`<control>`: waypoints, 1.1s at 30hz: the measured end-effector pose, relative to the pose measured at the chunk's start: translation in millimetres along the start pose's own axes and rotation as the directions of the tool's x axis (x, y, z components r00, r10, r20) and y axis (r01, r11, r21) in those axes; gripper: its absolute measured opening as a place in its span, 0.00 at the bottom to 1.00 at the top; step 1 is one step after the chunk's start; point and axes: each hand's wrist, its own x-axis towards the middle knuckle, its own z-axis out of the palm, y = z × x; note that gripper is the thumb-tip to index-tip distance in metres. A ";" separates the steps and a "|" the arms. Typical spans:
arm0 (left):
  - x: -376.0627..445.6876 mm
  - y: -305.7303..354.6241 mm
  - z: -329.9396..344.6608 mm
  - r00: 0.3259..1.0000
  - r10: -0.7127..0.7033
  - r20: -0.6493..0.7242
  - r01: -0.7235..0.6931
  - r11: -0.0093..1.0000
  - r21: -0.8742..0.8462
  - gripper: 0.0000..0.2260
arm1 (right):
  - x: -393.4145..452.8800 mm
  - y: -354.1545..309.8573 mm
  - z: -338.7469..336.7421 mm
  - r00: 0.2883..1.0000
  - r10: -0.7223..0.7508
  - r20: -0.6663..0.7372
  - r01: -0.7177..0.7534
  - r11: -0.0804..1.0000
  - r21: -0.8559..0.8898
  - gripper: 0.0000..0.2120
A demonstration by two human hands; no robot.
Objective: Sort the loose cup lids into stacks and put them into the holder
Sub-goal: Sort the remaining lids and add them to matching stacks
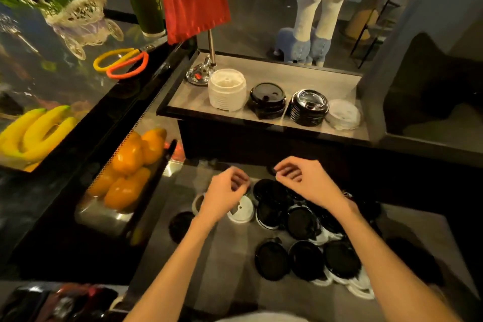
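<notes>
Several loose black lids (300, 219) lie in a heap on the grey counter, with more black lids (305, 260) nearer me and a white lid (241, 210) at the heap's left. My left hand (224, 192) hovers over the white lid with fingers curled, holding nothing that I can see. My right hand (300, 180) hangs above the far side of the heap, fingers loosely bent and empty. On the raised shelf (300, 75) stand a white lid stack (226, 90), two black stacks (268, 100) (308, 107) and a low white stack (343, 113).
A glass case at left holds oranges (130, 162) and bananas (34, 133). Scissors (122, 62) lie on top of it. A red flag on a chrome stand (200, 73) is at the shelf's left end. Two plush alpacas (311, 18) stand beyond.
</notes>
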 end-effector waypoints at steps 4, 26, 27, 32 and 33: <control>-7.6 -35.5 69.5 0.965 -0.145 0.221 0.120 0.985 0.123 0.15 | -39.5 80.8 40.0 0.977 0.213 0.003 -0.200 0.921 -0.335 0.25; -6.6 -48.2 149.8 1.000 0.010 0.000 -0.008 0.804 0.595 0.44 | -58.7 135.0 73.4 0.966 0.241 -0.087 -0.247 0.779 -0.577 0.46; -8.3 -55.9 144.4 1.000 -0.016 0.005 0.011 0.829 0.560 0.45 | -55.8 135.9 73.7 0.967 0.242 -0.081 -0.243 0.778 -0.580 0.46; -21.8 -52.7 111.5 0.974 -0.213 0.078 0.224 0.956 -0.188 0.40 | -48.2 139.5 75.8 0.964 0.251 -0.089 -0.254 0.763 -0.594 0.43; -26.0 -49.3 104.1 0.964 -0.246 0.100 0.264 0.922 -0.282 0.35 | -47.2 138.5 78.1 0.959 0.267 -0.097 -0.271 0.756 -0.596 0.43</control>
